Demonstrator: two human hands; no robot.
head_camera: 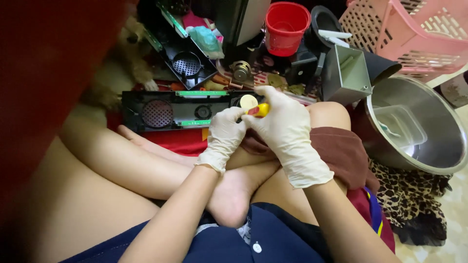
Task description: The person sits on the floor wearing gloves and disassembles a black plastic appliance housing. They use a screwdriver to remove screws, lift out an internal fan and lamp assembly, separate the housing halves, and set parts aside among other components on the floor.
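1. Both hands are covered by pale latex gloves and are pressed together over the crossed legs; the left hand [225, 136] is curled shut around the lower part of a yellow-handled tool [258, 110], and the right hand [285, 129] is closed over its upper end.
2. Only a short stretch of the yellow handle, with a touch of red, is seen between the two gloves; the tool's tip is hidden behind the fingers, so its kind cannot be told for certain.
3. Just beyond the fingertips, a long black plastic panel [180, 111] is laid across the legs; two round grilles, two green strips and one pale round disc are counted on it, and its right end is covered by the hands.
4. Farther beyond the hands, a second black panel [183, 61] with one round grille is seen among cluttered small parts that are hard to make out.
5. One red plastic cup [286, 27] is stood beyond the right hand, with one grey open box [347, 75] beside it.
6. To the right of the right hand, one steel bowl [438, 141] is cut off by the edge, and one clear plastic container is held inside it.
7. One pink basket [409, 34] is cut off at the top corner.
8. The left side is blocked by a blurred red shape [44, 73].
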